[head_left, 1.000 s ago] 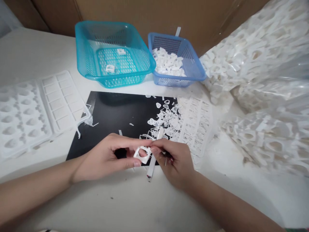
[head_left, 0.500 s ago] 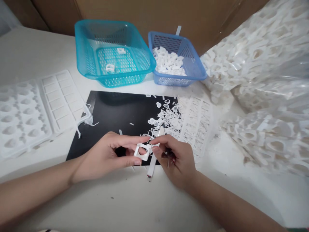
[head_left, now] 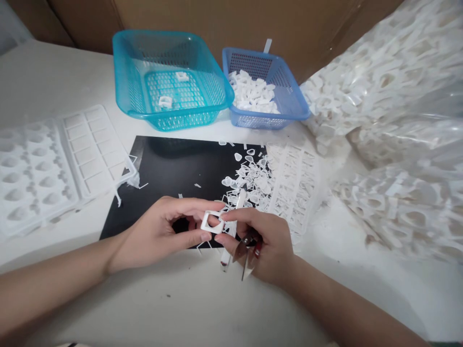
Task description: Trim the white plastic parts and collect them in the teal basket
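My left hand [head_left: 159, 231] is closed, thumb and fingers pinching a small white plastic frame [head_left: 204, 222] with a rounded opening. The right side of that frame meets the thumb and forefinger of my right hand [head_left: 267, 241]. Tucked in my right palm are small metal scissors [head_left: 247, 258] with a bit of red on them, blades pointing down toward me. A white craft knife [head_left: 224, 258] lies under my right fingers, partly covered. Behind the hands, a black mat [head_left: 170, 168] carries a heap of white plastic scraps [head_left: 255, 178].
A teal basket [head_left: 173, 120] holds two white frames; a blue basket [head_left: 289, 115] beside it holds a pile of white pieces. White moulded sheets [head_left: 88, 152] lie at left, a sheet with cut-outs [head_left: 294, 188] at right. A clear bag of white parts [head_left: 398, 106] bulges from the right.
The white frame has tilted and risen slightly. My right hand has turned, so the scissor blades now show below the fingers, and its thumb has moved down beneath the frame's corner.
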A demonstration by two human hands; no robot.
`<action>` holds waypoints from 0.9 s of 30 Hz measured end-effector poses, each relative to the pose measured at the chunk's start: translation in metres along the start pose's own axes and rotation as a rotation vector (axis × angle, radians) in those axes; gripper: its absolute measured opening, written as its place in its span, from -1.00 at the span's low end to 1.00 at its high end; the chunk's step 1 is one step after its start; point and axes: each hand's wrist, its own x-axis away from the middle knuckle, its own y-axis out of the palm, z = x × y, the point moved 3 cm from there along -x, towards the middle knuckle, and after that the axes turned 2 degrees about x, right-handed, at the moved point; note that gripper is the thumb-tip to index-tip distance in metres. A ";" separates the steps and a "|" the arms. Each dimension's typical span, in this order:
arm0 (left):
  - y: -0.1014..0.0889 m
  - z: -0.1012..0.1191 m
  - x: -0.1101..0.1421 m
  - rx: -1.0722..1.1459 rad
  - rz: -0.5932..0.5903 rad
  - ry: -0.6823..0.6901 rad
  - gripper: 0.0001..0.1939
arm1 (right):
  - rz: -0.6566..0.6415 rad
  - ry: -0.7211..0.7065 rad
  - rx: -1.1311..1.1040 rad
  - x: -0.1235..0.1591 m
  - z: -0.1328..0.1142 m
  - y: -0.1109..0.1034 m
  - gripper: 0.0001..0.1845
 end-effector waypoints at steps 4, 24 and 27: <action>0.001 0.002 -0.001 -0.017 -0.001 0.026 -0.58 | -0.007 -0.009 -0.008 0.001 0.000 0.000 -0.82; 0.001 0.000 -0.001 0.034 -0.015 -0.015 -0.54 | -0.024 -0.026 0.018 0.004 0.000 0.001 -0.73; 0.000 -0.001 0.000 0.059 -0.008 -0.041 -0.54 | -0.025 -0.011 0.021 0.004 0.000 0.001 -0.72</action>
